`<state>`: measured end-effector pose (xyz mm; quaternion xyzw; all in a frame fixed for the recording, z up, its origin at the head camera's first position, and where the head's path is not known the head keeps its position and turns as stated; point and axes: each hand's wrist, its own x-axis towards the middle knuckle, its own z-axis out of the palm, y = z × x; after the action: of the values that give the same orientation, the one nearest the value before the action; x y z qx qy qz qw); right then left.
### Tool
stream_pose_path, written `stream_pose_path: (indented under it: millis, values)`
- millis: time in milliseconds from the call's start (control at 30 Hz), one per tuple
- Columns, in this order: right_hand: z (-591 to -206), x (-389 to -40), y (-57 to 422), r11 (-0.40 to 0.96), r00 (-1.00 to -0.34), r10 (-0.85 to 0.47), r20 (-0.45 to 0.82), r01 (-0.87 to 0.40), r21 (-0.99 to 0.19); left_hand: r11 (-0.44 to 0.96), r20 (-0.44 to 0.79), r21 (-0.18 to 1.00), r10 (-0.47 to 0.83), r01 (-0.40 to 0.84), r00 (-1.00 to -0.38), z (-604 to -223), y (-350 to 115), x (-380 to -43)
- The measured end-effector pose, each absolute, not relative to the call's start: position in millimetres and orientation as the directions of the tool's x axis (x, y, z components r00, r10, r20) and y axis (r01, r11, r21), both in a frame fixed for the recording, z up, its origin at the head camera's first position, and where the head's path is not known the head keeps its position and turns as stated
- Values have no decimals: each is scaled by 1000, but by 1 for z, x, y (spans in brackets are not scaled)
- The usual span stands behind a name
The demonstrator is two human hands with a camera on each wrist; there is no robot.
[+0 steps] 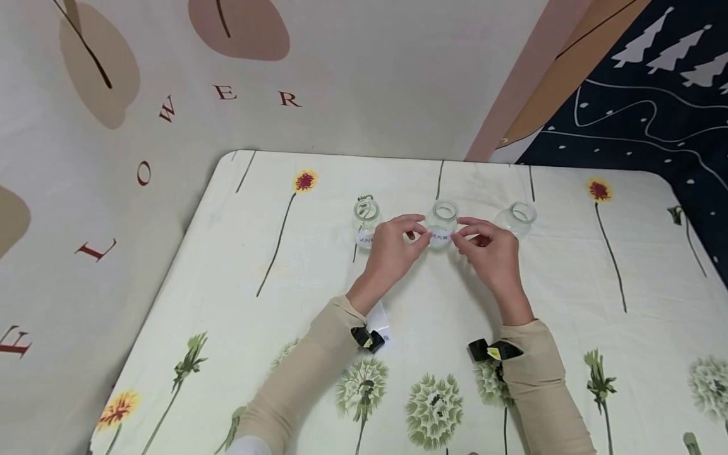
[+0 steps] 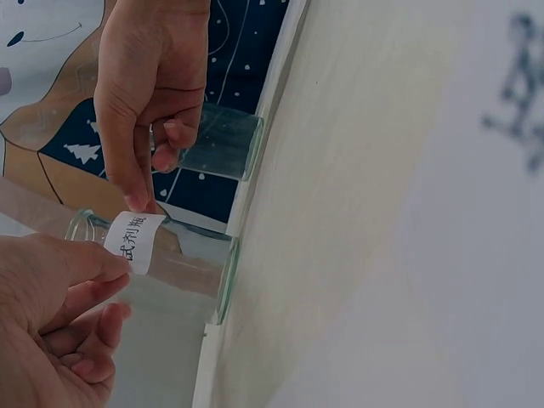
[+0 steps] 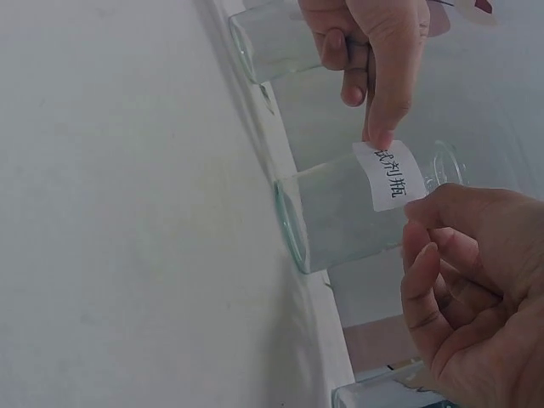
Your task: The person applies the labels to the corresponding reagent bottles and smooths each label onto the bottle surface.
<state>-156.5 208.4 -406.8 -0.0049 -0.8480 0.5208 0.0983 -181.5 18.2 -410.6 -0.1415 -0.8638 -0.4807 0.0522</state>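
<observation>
A clear glass bottle (image 1: pixel 442 222) with a wide rim stands upright in the middle of a row. Across its front lies a small white label (image 3: pixel 391 177) with handwritten dark characters. My left hand (image 1: pixel 395 243) pinches the label's left end between thumb and forefinger. The right end is pinched the same way by my right hand (image 1: pixel 491 253). In the left wrist view the label (image 2: pixel 134 240) sits just below the bottle's neck and follows its curve. Left of it stands another glass bottle (image 1: pixel 366 215), which bears a similar label (image 1: pixel 364 239), partly behind my left hand.
A third glass bottle (image 1: pixel 515 218) is just beyond my right hand. Under my left wrist lies a white sheet (image 1: pixel 380 321) with some writing, partly covered by the forearm. The flower-patterned tablecloth (image 1: pixel 227 253) runs back to a printed wall covering (image 1: pixel 387 114).
</observation>
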Motion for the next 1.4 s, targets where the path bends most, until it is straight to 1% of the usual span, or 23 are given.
stream_pose_path:
  millis: [300, 500, 833, 1000, 1200, 1400]
  values:
    - [-406, -155, 207, 390, -983, 132, 126, -65, -918, 473, 219, 834, 189, 284, -957, -412, 17, -181]
    - [-406, -155, 206, 338, -988, 96, 123, -84, -937, 466, 212, 841, 187, 276, -959, -411, 17, -180]
    - [-406, -152, 199, 394, -994, 55, 93, -64, -917, 468, 212, 837, 197, 282, -957, -412, 17, -181]
    - [-408, -153, 198, 413, -993, 83, 81, -40, -910, 466, 216, 838, 197, 285, -956, -412, 17, -181]
    - [-409, -154, 196, 386, -988, 125, 94, -39, -922, 448, 230, 845, 188, 292, -955, -413, 17, -181]
    - [-409, -154, 196, 374, -986, 133, 98, -42, -926, 434, 237, 851, 183, 295, -954, -414, 16, -181]
